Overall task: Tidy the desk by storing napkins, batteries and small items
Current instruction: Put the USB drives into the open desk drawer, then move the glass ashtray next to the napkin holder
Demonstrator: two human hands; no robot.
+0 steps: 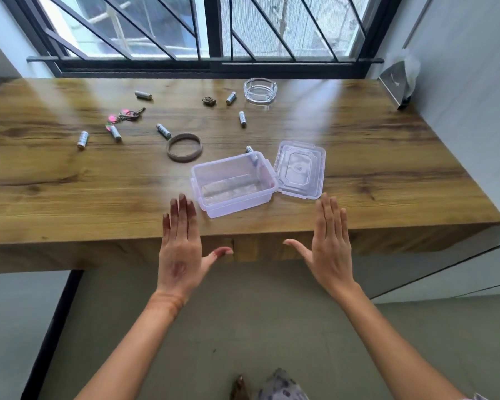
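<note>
Fingers (182,209) of both hands are stretched flat and empty, held over the bench's near edge on either side of the clear open box (233,183), whose lid (299,171) lies off, touching its right side. Batteries (163,131) lie scattered further back on the bench (70,183), so I judge it best to gather the nearest ones first and drop them straight in, with the left hand (181,255) and right hand (328,249) each clearing its own side

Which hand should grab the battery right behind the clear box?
Probably the right hand. That battery lies behind the open box's far right corner, beside the lid, closer to that hand. The left hand would need to cross over the box. Both hands are open and empty.
</note>
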